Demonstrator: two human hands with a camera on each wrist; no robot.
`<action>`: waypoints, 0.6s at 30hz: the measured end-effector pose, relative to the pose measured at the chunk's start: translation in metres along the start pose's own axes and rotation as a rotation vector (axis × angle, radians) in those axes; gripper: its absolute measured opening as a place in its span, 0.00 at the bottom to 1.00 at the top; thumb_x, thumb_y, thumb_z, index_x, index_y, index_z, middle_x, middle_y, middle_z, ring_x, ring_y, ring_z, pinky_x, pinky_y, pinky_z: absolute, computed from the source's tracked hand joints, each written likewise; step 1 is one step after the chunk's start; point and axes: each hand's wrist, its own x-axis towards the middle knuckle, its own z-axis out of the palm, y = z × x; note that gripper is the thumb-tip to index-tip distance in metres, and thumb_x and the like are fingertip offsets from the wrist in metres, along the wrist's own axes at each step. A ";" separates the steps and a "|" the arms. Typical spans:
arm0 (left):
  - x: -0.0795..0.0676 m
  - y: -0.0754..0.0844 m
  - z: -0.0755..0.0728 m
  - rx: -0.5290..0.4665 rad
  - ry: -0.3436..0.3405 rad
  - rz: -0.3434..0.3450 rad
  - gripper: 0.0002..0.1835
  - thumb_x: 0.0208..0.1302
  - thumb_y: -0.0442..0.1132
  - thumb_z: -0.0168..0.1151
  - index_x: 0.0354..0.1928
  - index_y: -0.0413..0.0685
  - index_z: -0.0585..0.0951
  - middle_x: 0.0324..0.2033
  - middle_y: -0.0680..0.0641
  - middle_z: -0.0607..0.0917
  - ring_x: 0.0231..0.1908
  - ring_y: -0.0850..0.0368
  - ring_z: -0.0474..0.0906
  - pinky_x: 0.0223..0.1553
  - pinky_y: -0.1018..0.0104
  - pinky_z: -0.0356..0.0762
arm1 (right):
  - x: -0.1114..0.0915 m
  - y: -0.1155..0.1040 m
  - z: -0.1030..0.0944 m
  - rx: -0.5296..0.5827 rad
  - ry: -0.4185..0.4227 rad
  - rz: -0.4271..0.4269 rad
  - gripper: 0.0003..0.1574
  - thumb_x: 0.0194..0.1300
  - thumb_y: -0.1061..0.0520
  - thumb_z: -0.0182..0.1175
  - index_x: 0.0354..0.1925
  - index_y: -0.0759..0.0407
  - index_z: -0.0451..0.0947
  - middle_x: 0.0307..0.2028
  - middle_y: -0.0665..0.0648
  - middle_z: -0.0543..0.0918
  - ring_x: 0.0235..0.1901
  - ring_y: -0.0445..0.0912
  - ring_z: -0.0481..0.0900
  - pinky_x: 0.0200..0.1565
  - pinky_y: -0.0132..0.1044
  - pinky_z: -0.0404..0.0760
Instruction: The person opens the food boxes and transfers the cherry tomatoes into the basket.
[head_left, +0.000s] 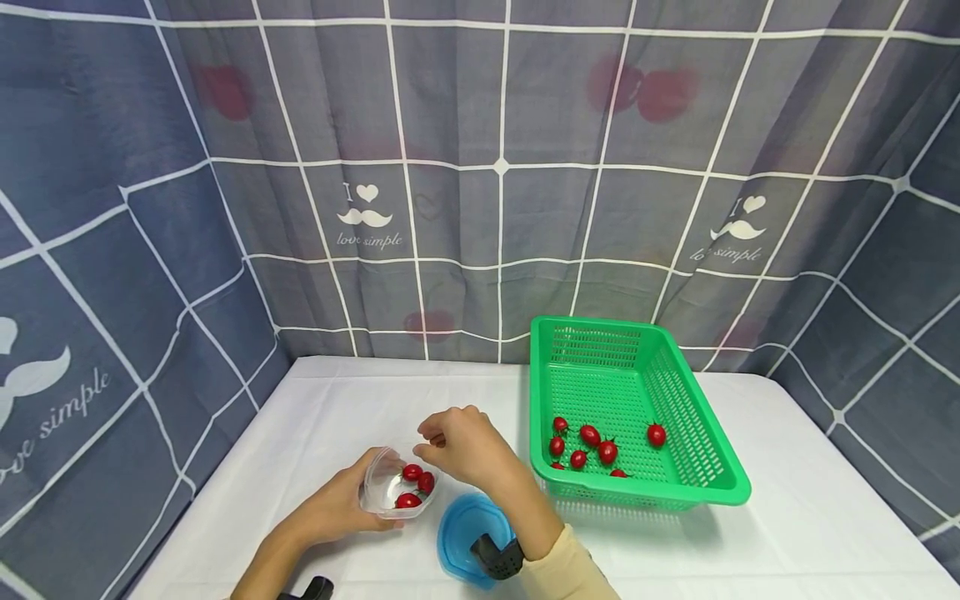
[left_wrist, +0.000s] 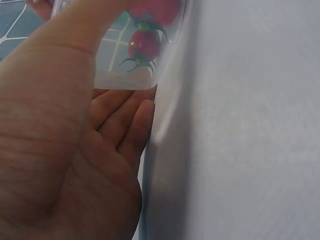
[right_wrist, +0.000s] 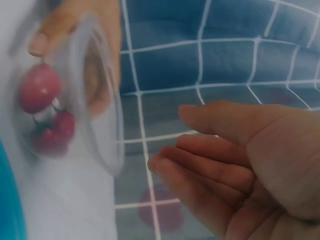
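My left hand [head_left: 341, 504] grips a clear plastic container [head_left: 381, 493] just above the white table, its mouth tilted to the right. Three red cherry tomatoes [head_left: 408, 501] show inside it; in the left wrist view one tomato [left_wrist: 144, 45] with green sepals is seen through the wall. Beside the container's mouth hovers my right hand [head_left: 471, 450], apart from it. The right wrist view shows this hand's thumb and loosely bent fingers [right_wrist: 200, 185] standing apart with nothing between them. Below the right forearm lies a round, shallow blue lid [head_left: 456, 537], partly covered by the wrist camera.
A green perforated basket [head_left: 592, 383] stands on the table at the right, with several cherry tomatoes [head_left: 607, 452] lying mostly near its front left. Grey-blue checked curtains [head_left: 450, 208] rise behind the white table [head_left: 330, 408] and along both sides.
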 end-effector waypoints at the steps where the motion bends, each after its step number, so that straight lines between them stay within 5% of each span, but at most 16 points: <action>1: 0.000 0.000 0.000 -0.002 -0.002 -0.002 0.51 0.44 0.60 0.84 0.68 0.51 0.69 0.61 0.54 0.81 0.61 0.52 0.76 0.61 0.54 0.76 | 0.000 -0.001 0.003 -0.008 -0.009 0.000 0.15 0.65 0.54 0.72 0.47 0.60 0.89 0.38 0.54 0.92 0.38 0.40 0.88 0.41 0.29 0.84; 8: -0.001 -0.001 -0.002 -0.039 -0.021 0.001 0.50 0.47 0.58 0.83 0.70 0.55 0.67 0.61 0.53 0.80 0.58 0.52 0.77 0.56 0.60 0.77 | 0.001 -0.009 0.026 -0.063 -0.060 -0.024 0.11 0.63 0.57 0.72 0.43 0.60 0.90 0.32 0.50 0.90 0.29 0.36 0.81 0.32 0.26 0.78; 12: -0.001 -0.001 -0.002 -0.032 -0.009 0.018 0.50 0.46 0.57 0.84 0.69 0.56 0.68 0.60 0.53 0.81 0.57 0.54 0.77 0.55 0.61 0.77 | 0.001 -0.012 0.038 -0.085 -0.079 -0.020 0.06 0.61 0.58 0.72 0.38 0.59 0.89 0.19 0.44 0.82 0.21 0.35 0.71 0.25 0.28 0.69; 18: -0.002 -0.001 -0.002 -0.040 -0.016 0.011 0.49 0.47 0.58 0.83 0.69 0.57 0.68 0.60 0.53 0.81 0.57 0.54 0.77 0.54 0.63 0.76 | 0.000 -0.013 0.051 -0.117 -0.099 -0.003 0.05 0.61 0.59 0.72 0.31 0.59 0.86 0.14 0.44 0.69 0.16 0.36 0.61 0.19 0.29 0.61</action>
